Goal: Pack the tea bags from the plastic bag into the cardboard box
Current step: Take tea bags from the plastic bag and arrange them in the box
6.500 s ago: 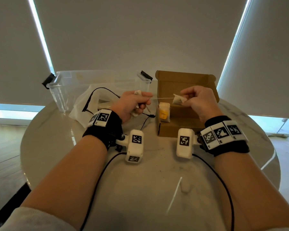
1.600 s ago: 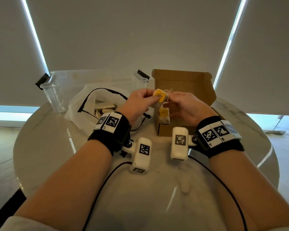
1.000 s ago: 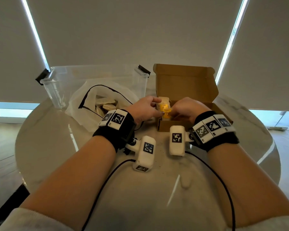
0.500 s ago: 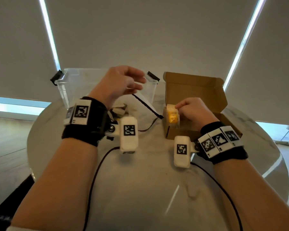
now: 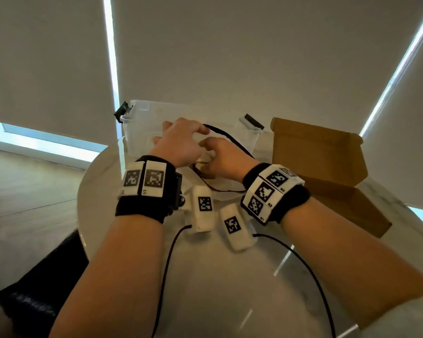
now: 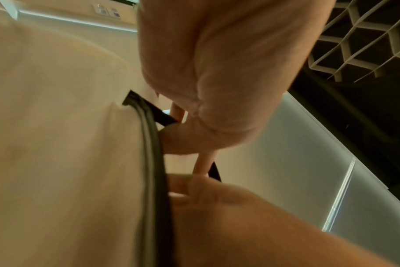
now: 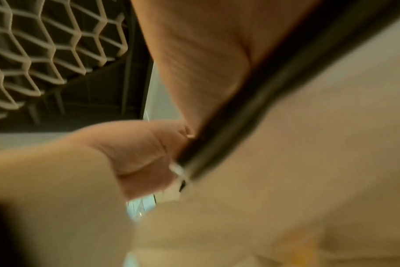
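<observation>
Pale blinds back a round marble tabletop where both hands work at the black-edged mouth of the white plastic bag, fetching another tea bag. Left hand hovers with loose fingers; right hand's grip cannot be told. Next: carry across to the open cardboard box, just right

White plastic bag lies left of the open brown cardboard box.
</observation>
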`<state>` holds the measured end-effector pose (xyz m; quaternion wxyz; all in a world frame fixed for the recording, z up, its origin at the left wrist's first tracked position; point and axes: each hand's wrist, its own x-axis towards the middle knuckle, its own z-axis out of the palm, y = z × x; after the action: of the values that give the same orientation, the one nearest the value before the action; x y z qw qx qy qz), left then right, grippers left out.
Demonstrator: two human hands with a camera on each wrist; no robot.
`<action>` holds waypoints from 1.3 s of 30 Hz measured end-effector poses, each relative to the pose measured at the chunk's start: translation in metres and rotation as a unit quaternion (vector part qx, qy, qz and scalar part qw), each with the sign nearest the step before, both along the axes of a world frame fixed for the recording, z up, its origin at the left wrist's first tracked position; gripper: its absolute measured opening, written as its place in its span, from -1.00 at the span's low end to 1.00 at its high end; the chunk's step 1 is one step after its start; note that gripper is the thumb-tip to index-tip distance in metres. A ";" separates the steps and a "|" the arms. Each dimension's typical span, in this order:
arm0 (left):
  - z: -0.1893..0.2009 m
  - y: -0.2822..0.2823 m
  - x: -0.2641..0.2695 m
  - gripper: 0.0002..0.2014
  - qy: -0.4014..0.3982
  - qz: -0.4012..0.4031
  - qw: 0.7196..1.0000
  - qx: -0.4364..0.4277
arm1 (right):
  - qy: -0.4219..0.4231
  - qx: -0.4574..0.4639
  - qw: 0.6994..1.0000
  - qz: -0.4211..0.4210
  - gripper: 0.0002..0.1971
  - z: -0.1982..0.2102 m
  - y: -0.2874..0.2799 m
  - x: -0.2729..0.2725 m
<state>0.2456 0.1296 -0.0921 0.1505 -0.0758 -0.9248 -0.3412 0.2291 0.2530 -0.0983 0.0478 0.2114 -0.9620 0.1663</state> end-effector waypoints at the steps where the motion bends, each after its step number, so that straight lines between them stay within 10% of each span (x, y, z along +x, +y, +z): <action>1: 0.000 0.002 0.000 -0.40 -0.003 0.004 1.000 -0.001 | 0.001 0.027 1.000 0.009 -0.51 0.000 -0.004 -0.005; 10: -0.006 0.001 -0.007 -0.41 0.009 0.018 1.000 0.012 | 0.034 0.060 0.997 -0.023 -0.80 0.001 -0.008 -0.021; 17: -0.008 0.002 -0.011 -0.41 0.062 -0.002 0.996 0.069 | 0.000 -0.151 0.988 -0.026 -0.94 0.019 0.031 0.008; 27: 0.005 0.032 0.010 -0.65 0.053 -0.178 0.948 0.260 | -0.042 -0.551 0.831 -0.063 -0.87 0.024 0.101 0.060; 32: -0.007 0.036 -0.004 -0.69 -0.049 -0.083 0.995 0.030 | -0.062 -0.559 0.818 -0.119 -0.89 0.005 0.122 0.061; 35: -0.028 0.039 -0.019 -0.75 -0.100 -0.077 0.978 -0.164 | -0.075 -0.564 0.813 -0.124 -0.92 0.003 0.127 0.059; 39: -0.041 0.035 -0.034 -0.67 -0.051 -0.044 0.974 -0.217 | -0.080 -0.575 0.805 -0.119 -0.93 0.004 0.128 0.059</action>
<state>0.2120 0.1650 -0.1335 0.0676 -0.1291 -0.9790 -0.1425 0.2885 0.3807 -0.0946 0.1026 0.0146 -0.7082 0.6984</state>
